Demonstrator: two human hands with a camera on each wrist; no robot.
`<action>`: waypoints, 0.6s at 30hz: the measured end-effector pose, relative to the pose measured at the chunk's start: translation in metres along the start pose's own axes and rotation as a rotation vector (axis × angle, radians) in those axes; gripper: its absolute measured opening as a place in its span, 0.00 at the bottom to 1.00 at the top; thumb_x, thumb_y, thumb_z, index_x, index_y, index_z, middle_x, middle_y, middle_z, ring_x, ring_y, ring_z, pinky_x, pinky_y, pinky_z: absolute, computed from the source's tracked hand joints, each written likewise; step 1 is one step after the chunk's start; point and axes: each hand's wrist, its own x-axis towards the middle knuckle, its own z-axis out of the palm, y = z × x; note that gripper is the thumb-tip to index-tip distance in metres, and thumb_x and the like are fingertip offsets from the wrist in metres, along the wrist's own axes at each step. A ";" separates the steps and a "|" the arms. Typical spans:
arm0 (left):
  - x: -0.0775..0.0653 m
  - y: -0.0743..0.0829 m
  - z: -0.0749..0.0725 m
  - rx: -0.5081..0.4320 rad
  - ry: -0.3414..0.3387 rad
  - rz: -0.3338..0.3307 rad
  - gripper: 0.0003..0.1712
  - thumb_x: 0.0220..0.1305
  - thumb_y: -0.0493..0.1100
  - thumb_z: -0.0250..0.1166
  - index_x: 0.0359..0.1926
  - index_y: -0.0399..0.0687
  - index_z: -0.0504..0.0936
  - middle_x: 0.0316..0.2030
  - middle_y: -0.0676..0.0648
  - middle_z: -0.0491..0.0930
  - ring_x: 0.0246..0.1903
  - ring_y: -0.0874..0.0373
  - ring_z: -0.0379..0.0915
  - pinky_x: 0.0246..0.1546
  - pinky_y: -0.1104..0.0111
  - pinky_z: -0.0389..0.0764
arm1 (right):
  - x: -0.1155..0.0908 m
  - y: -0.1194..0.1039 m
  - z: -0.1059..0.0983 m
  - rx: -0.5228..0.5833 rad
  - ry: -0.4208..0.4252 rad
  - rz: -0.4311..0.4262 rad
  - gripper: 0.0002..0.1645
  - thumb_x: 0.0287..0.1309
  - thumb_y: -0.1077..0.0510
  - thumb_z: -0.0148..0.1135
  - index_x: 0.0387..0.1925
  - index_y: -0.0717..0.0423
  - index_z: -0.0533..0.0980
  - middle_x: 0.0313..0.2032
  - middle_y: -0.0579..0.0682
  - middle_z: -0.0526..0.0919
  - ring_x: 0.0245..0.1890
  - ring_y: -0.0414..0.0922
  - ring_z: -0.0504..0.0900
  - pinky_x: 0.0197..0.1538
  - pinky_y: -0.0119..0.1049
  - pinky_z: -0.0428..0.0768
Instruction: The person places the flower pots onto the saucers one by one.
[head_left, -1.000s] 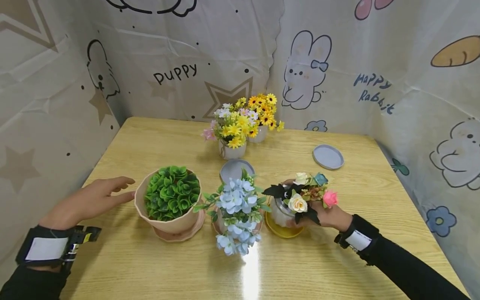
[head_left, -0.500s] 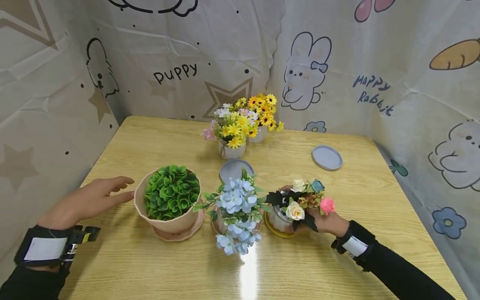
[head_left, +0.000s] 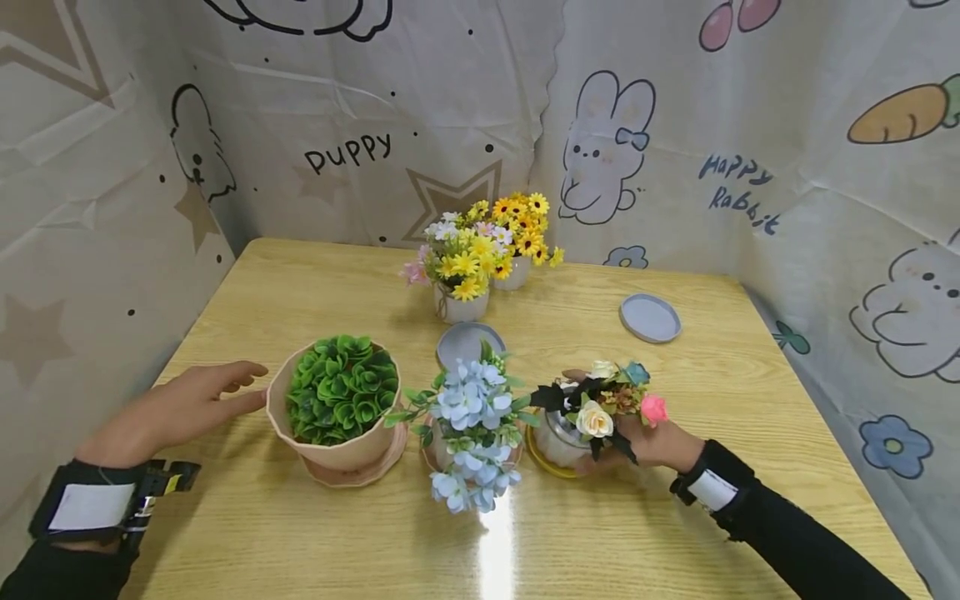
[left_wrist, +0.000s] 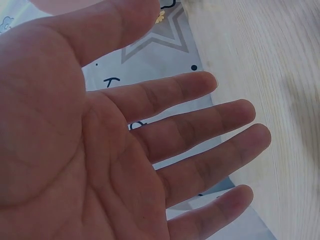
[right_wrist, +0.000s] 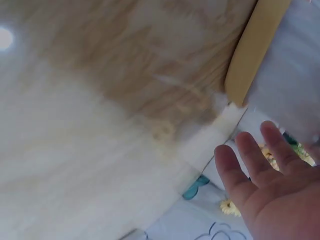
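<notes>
My right hand (head_left: pixel 637 437) reaches round a small pale pot (head_left: pixel 558 442) of artificial roses (head_left: pixel 594 418) and grips it; blossoms and dark leaves hide part of the fingers. Under that pot shows a yellow saucer (head_left: pixel 542 460). My left hand (head_left: pixel 187 408) stays by a cream pot (head_left: pixel 341 450) with a green plant (head_left: pixel 343 390), thumb tip at its rim; whether it touches I cannot tell. In the left wrist view the left fingers (left_wrist: pixel 200 122) are spread and straight. The blurred right wrist view shows the right fingers (right_wrist: pixel 255 155) extended, without the pot.
Between the hands stands a pot of blue flowers (head_left: pixel 472 400). Behind it lies a grey saucer (head_left: pixel 453 343); another grey saucer (head_left: pixel 650 318) is at back right. White pots of yellow daisies (head_left: pixel 467 265) and orange-yellow flowers (head_left: pixel 527 223) stand by the printed curtain (head_left: pixel 300 100).
My right hand and the rose pot have shifted slightly left, and less of the yellow saucer shows. My left hand keeps its place beside the green plant's pot.
</notes>
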 end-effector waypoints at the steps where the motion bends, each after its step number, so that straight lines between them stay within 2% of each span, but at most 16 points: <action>1: 0.000 0.000 0.001 -0.001 0.002 0.001 0.33 0.83 0.53 0.58 0.70 0.28 0.73 0.63 0.24 0.77 0.60 0.24 0.76 0.52 0.34 0.81 | 0.000 0.002 -0.002 0.050 -0.004 -0.010 0.61 0.56 0.55 0.84 0.81 0.68 0.57 0.74 0.55 0.72 0.75 0.38 0.66 0.74 0.30 0.63; 2: -0.001 -0.001 0.001 0.000 0.002 0.001 0.33 0.83 0.53 0.58 0.70 0.28 0.73 0.63 0.24 0.77 0.60 0.24 0.76 0.52 0.35 0.81 | 0.001 0.006 -0.005 0.127 -0.005 -0.015 0.66 0.51 0.63 0.86 0.83 0.66 0.54 0.77 0.53 0.69 0.76 0.36 0.64 0.74 0.29 0.63; 3: -0.001 -0.001 0.001 -0.001 0.004 0.004 0.33 0.83 0.53 0.58 0.70 0.28 0.74 0.62 0.24 0.78 0.60 0.24 0.76 0.52 0.35 0.81 | 0.000 0.008 -0.009 0.118 0.002 -0.038 0.65 0.51 0.67 0.84 0.83 0.66 0.54 0.77 0.53 0.68 0.76 0.37 0.64 0.73 0.29 0.65; 5: -0.001 -0.001 0.002 -0.001 0.012 0.005 0.33 0.83 0.54 0.58 0.70 0.29 0.74 0.62 0.25 0.78 0.60 0.25 0.76 0.52 0.35 0.81 | -0.002 0.014 -0.020 0.006 0.023 -0.053 0.65 0.48 0.71 0.81 0.83 0.65 0.55 0.78 0.57 0.66 0.77 0.43 0.64 0.73 0.39 0.70; 7: -0.001 -0.002 0.002 -0.002 0.015 0.007 0.33 0.83 0.55 0.58 0.70 0.29 0.74 0.62 0.25 0.79 0.59 0.25 0.77 0.51 0.36 0.82 | -0.003 0.020 -0.034 -0.167 0.068 -0.032 0.67 0.43 0.67 0.83 0.82 0.64 0.56 0.78 0.65 0.62 0.78 0.56 0.62 0.72 0.55 0.72; 8: -0.002 -0.002 0.002 -0.002 0.017 0.006 0.33 0.83 0.55 0.59 0.70 0.30 0.74 0.62 0.25 0.79 0.59 0.25 0.77 0.51 0.36 0.82 | -0.003 0.022 -0.043 -0.247 0.079 0.005 0.67 0.43 0.64 0.85 0.82 0.63 0.57 0.78 0.68 0.59 0.78 0.62 0.60 0.70 0.62 0.73; 10: -0.002 -0.003 0.002 -0.005 0.015 0.003 0.34 0.83 0.56 0.58 0.70 0.31 0.74 0.62 0.26 0.79 0.59 0.26 0.77 0.51 0.37 0.82 | -0.002 0.028 -0.059 -0.364 0.094 0.121 0.68 0.42 0.64 0.83 0.82 0.63 0.56 0.77 0.72 0.56 0.76 0.71 0.58 0.65 0.72 0.73; 11: -0.003 -0.003 0.002 -0.008 0.013 0.003 0.34 0.83 0.56 0.58 0.70 0.31 0.74 0.62 0.26 0.79 0.60 0.26 0.77 0.51 0.37 0.82 | -0.001 0.031 -0.067 -0.385 0.096 0.183 0.68 0.43 0.65 0.83 0.82 0.63 0.56 0.78 0.73 0.54 0.75 0.73 0.59 0.60 0.71 0.76; 15: -0.003 -0.005 0.002 -0.014 0.013 0.005 0.34 0.82 0.57 0.58 0.71 0.31 0.74 0.63 0.26 0.79 0.60 0.26 0.77 0.51 0.37 0.82 | 0.004 0.046 -0.100 -0.448 0.122 0.365 0.63 0.50 0.66 0.78 0.82 0.69 0.53 0.77 0.78 0.51 0.74 0.77 0.58 0.61 0.73 0.75; 17: -0.003 -0.005 0.002 -0.017 0.015 0.007 0.34 0.82 0.56 0.58 0.70 0.31 0.74 0.62 0.26 0.79 0.60 0.26 0.77 0.51 0.37 0.82 | 0.008 0.055 -0.115 -0.464 0.144 0.441 0.66 0.53 0.54 0.82 0.82 0.70 0.51 0.77 0.79 0.51 0.73 0.77 0.58 0.64 0.76 0.72; 18: -0.003 -0.005 0.002 -0.018 0.015 0.007 0.34 0.83 0.56 0.58 0.70 0.30 0.74 0.62 0.26 0.79 0.60 0.26 0.77 0.51 0.37 0.82 | 0.010 0.060 -0.121 -0.471 0.153 0.473 0.69 0.53 0.48 0.84 0.82 0.70 0.51 0.76 0.80 0.51 0.74 0.77 0.56 0.68 0.77 0.66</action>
